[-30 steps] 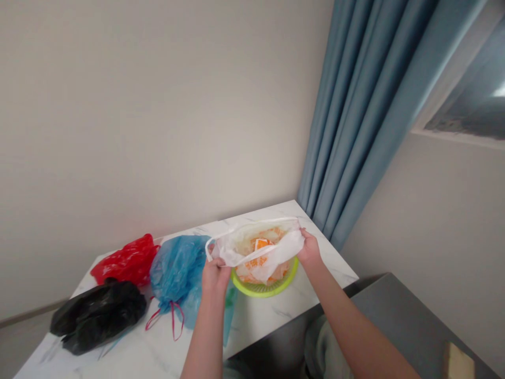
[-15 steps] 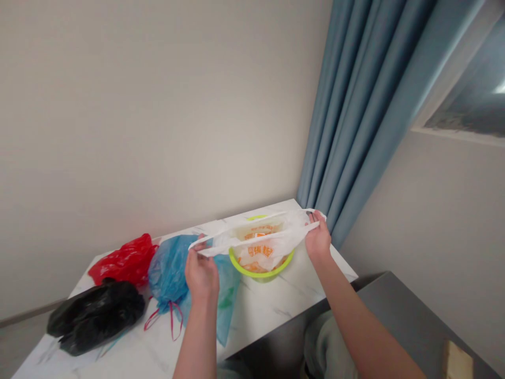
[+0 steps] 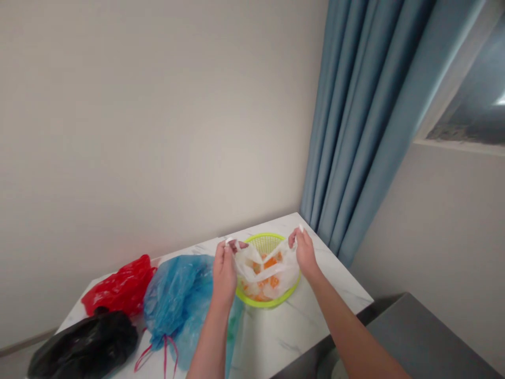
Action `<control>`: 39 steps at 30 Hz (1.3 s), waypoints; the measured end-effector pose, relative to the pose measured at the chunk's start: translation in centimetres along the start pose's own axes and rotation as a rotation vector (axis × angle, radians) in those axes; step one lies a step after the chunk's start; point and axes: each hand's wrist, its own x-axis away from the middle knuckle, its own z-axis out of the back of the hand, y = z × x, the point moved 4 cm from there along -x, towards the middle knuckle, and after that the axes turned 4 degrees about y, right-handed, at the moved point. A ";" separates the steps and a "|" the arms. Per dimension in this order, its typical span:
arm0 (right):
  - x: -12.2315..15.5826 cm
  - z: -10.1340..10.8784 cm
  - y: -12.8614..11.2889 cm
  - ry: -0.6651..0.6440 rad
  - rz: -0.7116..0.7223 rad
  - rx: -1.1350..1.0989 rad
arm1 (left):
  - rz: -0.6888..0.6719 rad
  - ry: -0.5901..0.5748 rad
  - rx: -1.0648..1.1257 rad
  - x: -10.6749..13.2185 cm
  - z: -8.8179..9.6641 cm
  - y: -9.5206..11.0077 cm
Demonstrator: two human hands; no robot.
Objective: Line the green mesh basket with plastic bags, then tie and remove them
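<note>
A white plastic bag point(image 3: 286, 263) with orange print sits in a yellow-green basket point(image 3: 272, 303) on the marbled table. My left hand point(image 3: 224, 271) grips one handle of the bag at the basket's left side. On the opposite side, the other handle is pinched in my right hand point(image 3: 305, 252). The bag's mouth sags between my hands, and orange shows through and inside it; I cannot tell print from contents there. Behind the bag, the basket's mesh wall is visible.
Left of the basket lie a blue plastic bag point(image 3: 177, 295) with pink drawstrings, a red plastic bag point(image 3: 120, 287) and a black plastic bag point(image 3: 84, 345). A wall backs the white table point(image 3: 272, 337). A blue curtain point(image 3: 355, 131) hangs at the right, above a dark grey surface point(image 3: 430, 337).
My hands have come closer together, and the bag's mouth, stretched taut before, now hangs slack and lower in the basket. The view has tilted slightly.
</note>
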 end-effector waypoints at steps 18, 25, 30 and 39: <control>4.7 -1.8 2.4 -0.413 -0.193 0.272 | -0.164 -0.323 -0.437 5.0 -4.9 -3.6; 4.0 -1.9 0.6 -0.437 -0.017 0.316 | -0.262 -0.302 -0.380 5.4 -5.7 -3.5; 4.6 -2.2 0.6 -0.503 -0.049 0.332 | -0.281 -0.143 -0.381 5.0 -5.4 -3.6; 5.7 -3.2 -0.6 -0.632 0.083 0.347 | -0.171 0.018 -0.488 4.4 -4.0 -3.4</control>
